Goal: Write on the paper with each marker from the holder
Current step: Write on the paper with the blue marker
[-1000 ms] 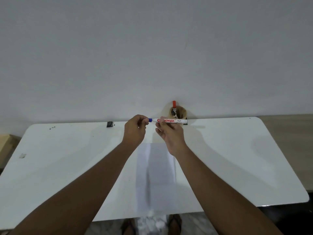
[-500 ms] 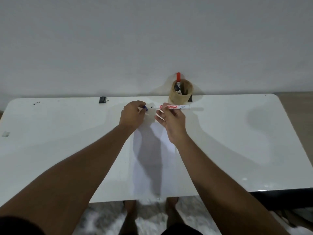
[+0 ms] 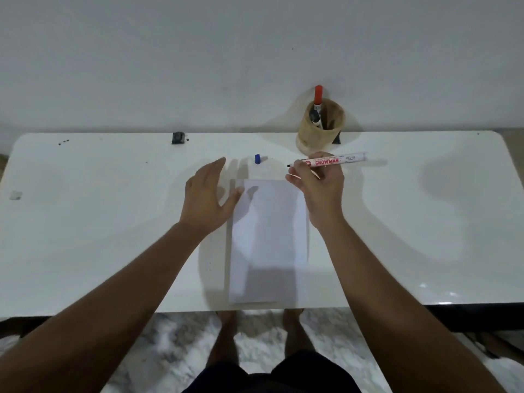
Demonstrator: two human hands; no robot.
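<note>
Right hand (image 3: 319,184) closed around an uncapped white marker (image 3: 334,161), pinched between thumb and fingers near the writing end. Barrel roughly level, red lettering along it, dark tip poking out past the fingertips toward the left hand, tail end sticking out on the far side of the knuckles. Tip in the air, just beyond the paper's far right corner, not touching the sheet.

Left hand (image 3: 208,195) spread wide and holding nothing, fingers stretched forward, thumb angled toward the right hand. Thumb tip over the far left corner of the paper (image 3: 269,242); contact with the sheet not clear from here. Palm over bare white table (image 3: 85,222) beside the sheet's left edge.

Paper flat on the table between the two forearms, long side running from just under the hands back to the near table edge.

Blue cap (image 3: 257,159) upright on the table, just past the left hand's fingertips and between the two hands, apart from both.

Tan round holder (image 3: 320,137) just beyond the right hand, against the wall at the table's far edge. Two markers inside: one with a red cap (image 3: 318,95) rising above the rim, and a shorter dark-ended marker (image 3: 315,118) below it.

Small black object (image 3: 178,138) at the far table edge, well beyond the left hand.
</note>
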